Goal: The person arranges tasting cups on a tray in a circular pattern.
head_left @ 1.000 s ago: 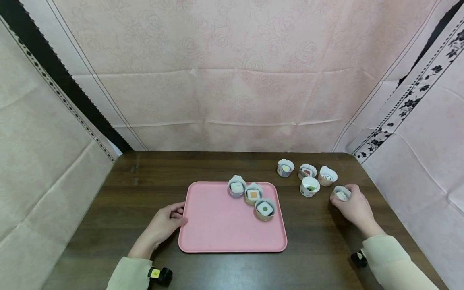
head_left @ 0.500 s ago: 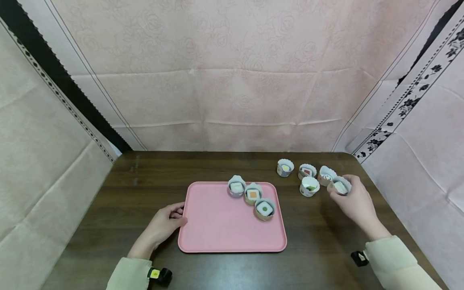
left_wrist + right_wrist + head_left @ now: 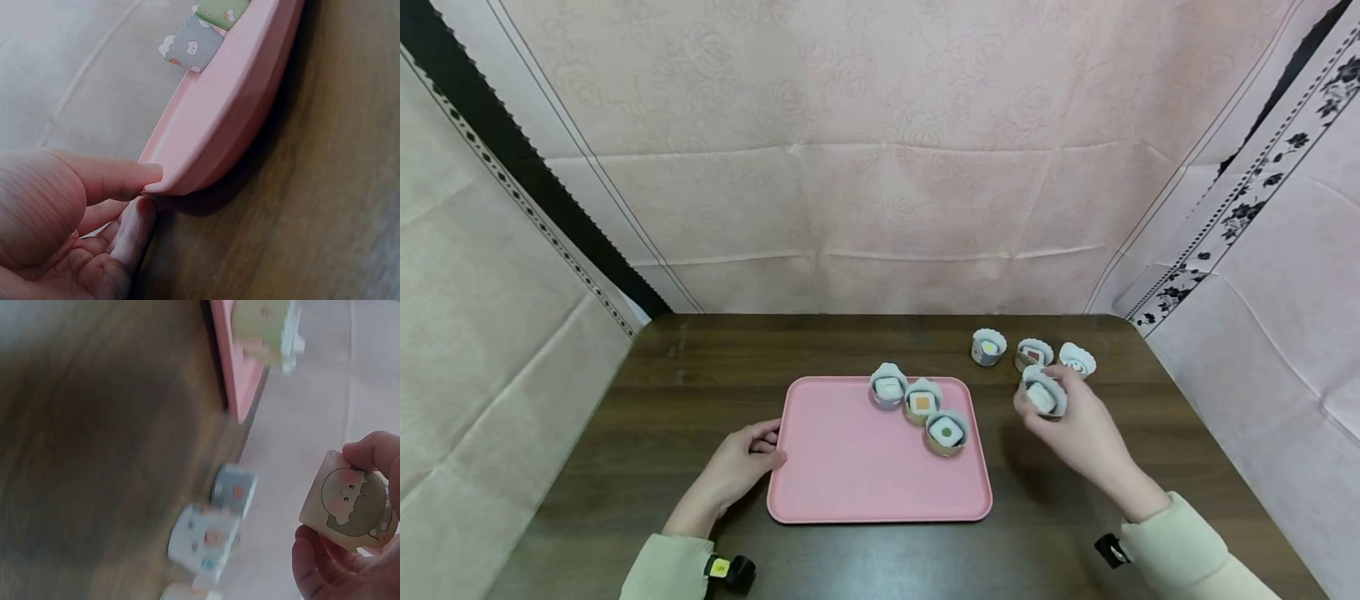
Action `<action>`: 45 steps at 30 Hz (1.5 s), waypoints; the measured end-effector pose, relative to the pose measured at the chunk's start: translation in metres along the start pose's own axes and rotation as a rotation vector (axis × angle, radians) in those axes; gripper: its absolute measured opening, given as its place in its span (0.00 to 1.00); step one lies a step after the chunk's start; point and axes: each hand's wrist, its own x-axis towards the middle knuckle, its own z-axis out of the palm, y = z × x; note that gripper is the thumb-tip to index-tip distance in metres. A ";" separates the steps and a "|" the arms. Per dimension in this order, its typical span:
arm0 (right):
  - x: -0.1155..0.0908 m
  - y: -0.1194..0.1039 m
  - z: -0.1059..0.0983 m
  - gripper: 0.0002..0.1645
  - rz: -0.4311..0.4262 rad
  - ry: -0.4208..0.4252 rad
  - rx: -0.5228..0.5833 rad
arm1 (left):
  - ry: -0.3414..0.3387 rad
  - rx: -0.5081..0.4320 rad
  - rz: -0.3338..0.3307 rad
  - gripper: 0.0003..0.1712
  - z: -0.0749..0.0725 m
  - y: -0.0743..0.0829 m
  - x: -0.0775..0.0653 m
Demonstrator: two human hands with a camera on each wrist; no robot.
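Observation:
My right hand (image 3: 1086, 433) grips a paper baking cup (image 3: 1043, 394) above the table, right of the pink tray (image 3: 850, 479). A pale block lies inside the cup, and the right wrist view shows a cartoon face on its wall. With thumb and fingers, my left hand (image 3: 736, 468) pinches the tray's left rim; the left wrist view shows the thumb over the edge and fingers beneath. Three baking cups stand in a slanting row on the tray: a grey-purple cup (image 3: 888, 388), a greenish cup (image 3: 922, 402) and a tan cup (image 3: 947, 434), each holding a pale block.
At the table's back right stand a bluish cup (image 3: 988, 347), a cup with a reddish piece (image 3: 1033, 353) and a white-rimmed cup (image 3: 1077, 359). The held cup and hand cover another cup there. A pale cloth (image 3: 880, 208) hangs behind the dark wooden table (image 3: 880, 346).
My right hand has carried its cup left from the table's right side, past the standing cups, toward the tray. The left hand and the tray have stayed in place.

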 end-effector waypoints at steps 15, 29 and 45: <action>-0.028 -0.043 0.039 0.32 -0.214 -0.139 0.066 | -0.002 -0.006 0.001 0.31 -0.001 0.000 -0.001; -0.039 -0.058 0.057 0.36 -0.246 -0.218 0.085 | 0.005 0.002 -0.007 0.31 0.000 -0.001 0.000; -0.047 -0.061 0.069 0.36 -0.273 -0.262 0.073 | 0.008 0.004 -0.007 0.31 0.000 -0.001 0.000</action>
